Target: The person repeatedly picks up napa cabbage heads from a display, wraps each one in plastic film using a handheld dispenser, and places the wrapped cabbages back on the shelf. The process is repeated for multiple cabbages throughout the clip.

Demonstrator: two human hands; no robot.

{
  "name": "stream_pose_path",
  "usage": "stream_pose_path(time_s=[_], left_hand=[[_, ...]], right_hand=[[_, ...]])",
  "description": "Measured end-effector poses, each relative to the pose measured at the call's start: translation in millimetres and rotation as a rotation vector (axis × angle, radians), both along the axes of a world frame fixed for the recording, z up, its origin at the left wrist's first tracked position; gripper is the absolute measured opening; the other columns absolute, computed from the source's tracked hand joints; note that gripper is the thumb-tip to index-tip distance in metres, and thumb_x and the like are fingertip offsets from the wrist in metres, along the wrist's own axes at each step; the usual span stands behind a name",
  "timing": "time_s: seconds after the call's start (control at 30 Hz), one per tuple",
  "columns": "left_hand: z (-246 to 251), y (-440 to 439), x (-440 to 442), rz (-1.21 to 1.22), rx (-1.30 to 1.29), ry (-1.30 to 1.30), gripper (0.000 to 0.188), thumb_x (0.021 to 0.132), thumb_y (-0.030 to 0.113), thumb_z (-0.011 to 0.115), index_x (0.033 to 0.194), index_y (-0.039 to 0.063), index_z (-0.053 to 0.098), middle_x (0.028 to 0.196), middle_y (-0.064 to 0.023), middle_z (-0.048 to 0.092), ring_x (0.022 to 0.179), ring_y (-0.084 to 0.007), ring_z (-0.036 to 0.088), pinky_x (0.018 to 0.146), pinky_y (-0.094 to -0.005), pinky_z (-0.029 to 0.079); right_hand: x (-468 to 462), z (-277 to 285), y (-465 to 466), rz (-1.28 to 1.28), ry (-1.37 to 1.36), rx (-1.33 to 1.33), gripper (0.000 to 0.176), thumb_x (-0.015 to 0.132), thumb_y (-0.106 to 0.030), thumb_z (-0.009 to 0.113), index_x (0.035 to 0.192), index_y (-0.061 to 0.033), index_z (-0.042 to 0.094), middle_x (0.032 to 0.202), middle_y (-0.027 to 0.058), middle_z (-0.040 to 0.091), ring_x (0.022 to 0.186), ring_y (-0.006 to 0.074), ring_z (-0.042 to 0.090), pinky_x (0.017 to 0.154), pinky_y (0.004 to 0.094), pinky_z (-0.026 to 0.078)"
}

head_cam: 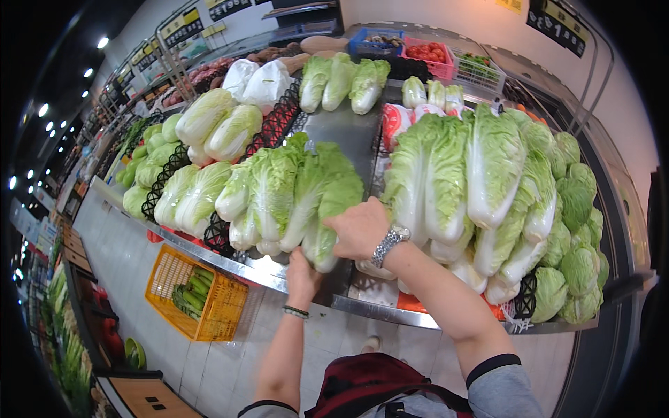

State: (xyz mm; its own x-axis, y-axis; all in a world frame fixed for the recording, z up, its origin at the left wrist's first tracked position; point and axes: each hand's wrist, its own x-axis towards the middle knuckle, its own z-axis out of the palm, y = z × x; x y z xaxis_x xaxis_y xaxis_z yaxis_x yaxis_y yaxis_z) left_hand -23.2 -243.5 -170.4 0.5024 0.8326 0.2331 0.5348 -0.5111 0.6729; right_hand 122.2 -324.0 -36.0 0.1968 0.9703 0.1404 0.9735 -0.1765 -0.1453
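Observation:
Both my hands are at the right end of a pile of napa cabbages point(272, 188) on a metal display counter. My left hand point(303, 274), with a beaded bracelet, is at the white base of the rightmost cabbage point(320, 243); its fingers are partly hidden beneath it. My right hand point(361, 228), with a silver wristwatch point(391, 244), lies against the right side of the same cabbage, its fingers bent over the leaves. To the right lies a larger pile of long napa cabbages point(452, 183). Further left are shorter, wrapped napa cabbages point(193, 196).
Round green cabbages point(577, 251) fill the right end. Black plastic dividers point(170, 180) separate the piles. A yellow plastic basket point(225, 313) holding green vegetables stands on the floor at left. At the back are a blue crate point(360, 48) and a pink crate point(447, 68) with tomatoes.

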Motion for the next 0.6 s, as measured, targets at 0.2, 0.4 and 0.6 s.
stream_pose_path(time_s=[0.2,0.4,0.6], left_hand=[[-9,-10,36,-0.116,0.012,-0.072,0.027,0.077,0.018,0.059,0.097,0.001,0.058,0.084,-0.0271,0.060,0.082,-0.0467,0.055,0.070,-0.0492,0.045],[8,-12,-22,0.126,0.129,-0.390,0.023,0.072,0.011,0.073,0.084,0.000,0.057,0.072,-0.0100,0.056,0.067,-0.0283,0.055,0.064,-0.0367,0.046],[13,22,-38,0.150,0.511,-0.118,0.070,0.063,0.020,0.082,0.115,0.001,0.040,0.113,-0.0193,0.037,0.103,-0.0377,0.040,0.086,-0.0451,0.038]], right_hand=[[22,12,26,-0.086,-0.033,-0.088,0.031,0.062,-0.030,0.061,0.090,-0.0176,0.070,0.074,0.0093,0.066,0.072,0.0262,0.064,0.064,0.0392,0.045],[35,11,14,-0.112,0.124,0.041,0.032,0.061,-0.028,0.060,0.090,-0.0170,0.071,0.077,0.0112,0.067,0.075,0.0253,0.065,0.063,0.0367,0.048],[35,11,11,-0.127,0.131,0.081,0.034,0.063,-0.029,0.060,0.093,-0.0176,0.071,0.077,0.0109,0.067,0.075,0.0246,0.065,0.064,0.0367,0.047]])
